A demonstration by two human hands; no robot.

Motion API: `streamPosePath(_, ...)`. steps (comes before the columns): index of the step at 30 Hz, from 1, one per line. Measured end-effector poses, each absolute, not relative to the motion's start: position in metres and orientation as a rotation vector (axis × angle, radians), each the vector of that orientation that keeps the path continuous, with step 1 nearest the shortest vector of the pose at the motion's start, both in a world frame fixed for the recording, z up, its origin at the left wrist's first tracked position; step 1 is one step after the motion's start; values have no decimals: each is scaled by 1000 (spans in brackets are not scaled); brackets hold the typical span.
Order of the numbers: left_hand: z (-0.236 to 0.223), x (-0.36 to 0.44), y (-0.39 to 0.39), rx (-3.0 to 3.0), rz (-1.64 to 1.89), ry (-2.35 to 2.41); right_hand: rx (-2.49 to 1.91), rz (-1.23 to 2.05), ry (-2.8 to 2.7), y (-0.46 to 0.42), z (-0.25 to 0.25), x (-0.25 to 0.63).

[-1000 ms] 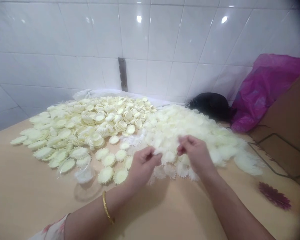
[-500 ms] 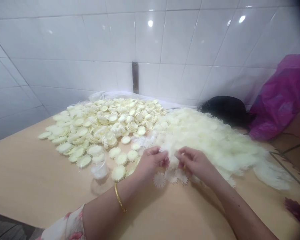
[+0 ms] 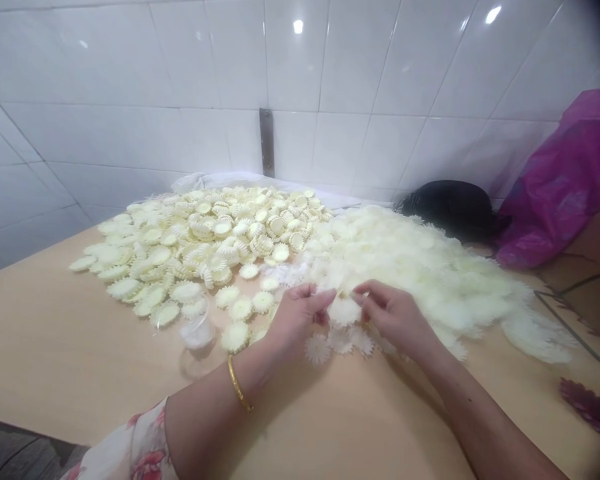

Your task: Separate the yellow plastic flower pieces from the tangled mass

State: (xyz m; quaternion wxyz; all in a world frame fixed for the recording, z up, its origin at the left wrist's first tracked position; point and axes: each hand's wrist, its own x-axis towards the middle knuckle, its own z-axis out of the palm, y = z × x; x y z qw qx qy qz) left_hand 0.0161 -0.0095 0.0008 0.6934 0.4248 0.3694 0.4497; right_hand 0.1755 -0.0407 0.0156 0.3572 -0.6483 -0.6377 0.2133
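My left hand and my right hand pinch one cream-coloured, toothed fabric flower piece between their fingertips, just above the wooden table. It hangs at the near edge of a loose heap of pale petal pieces. To the left lies a spread of stacked, ridged cream flower discs. A few single white pieces lie flat under my hands. A gold bangle sits on my left wrist.
A small clear plastic cup stands left of my left hand. A black bag and a magenta plastic bag lie at the back right against the white tiled wall. A dark purple flower piece lies at the right edge.
The view has swung a little. My hands have come closer together and now hold one flower piece up between them; the piles have not moved.
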Motion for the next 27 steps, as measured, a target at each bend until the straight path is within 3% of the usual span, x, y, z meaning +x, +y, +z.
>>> streamPosePath(5,3,17,-10,848,974,824,-1369,343,-1762,-45,21,170)
streamPosePath(9,2,20,-12,779,891,802,-1114,400,-1926,-50,21,160)
streamPosePath(13,5,21,-15,825,800,782,-1201,536,-1782,-51,19,156)
streamPosePath(19,7,15,-14,1055,971,873,-1271,894,-1475,-46,21,162)
streamPosePath(27,3,18,-15,1022,945,835,-1221,1074,-1502,-47,22,161)
